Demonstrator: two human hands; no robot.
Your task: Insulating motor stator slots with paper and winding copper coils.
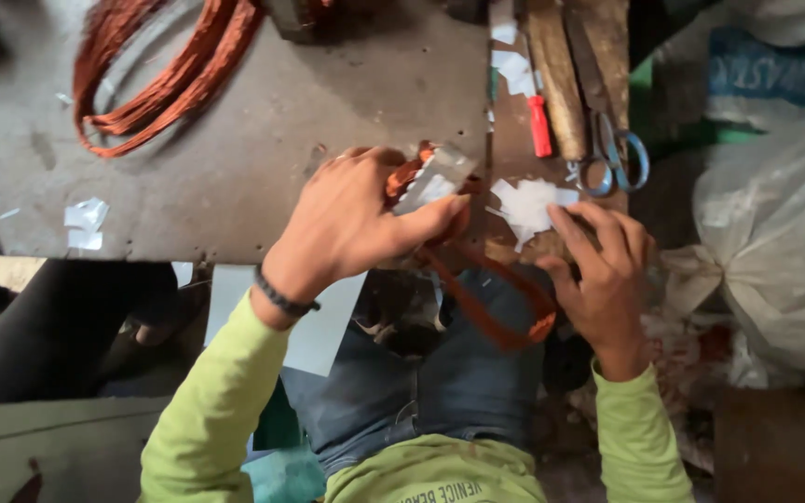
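My left hand [356, 219] grips a looped bundle of copper wire [486, 312] at the table's front edge and pinches a strip of translucent white sheet [435, 177] against it. The wire loop hangs down over my lap. My right hand [607, 270] rests with fingers spread on the wooden board, touching a small pile of white paper scraps [528, 205].
A large coil of copper wire [156, 79] lies at the far left of the dark table [263, 158]. Blue-handled scissors [612, 154], a red-handled tool [539, 126] and a wooden stick [556, 74] lie on the board. White sacks [775, 242] stand right. A white sheet [323, 321] lies on my lap.
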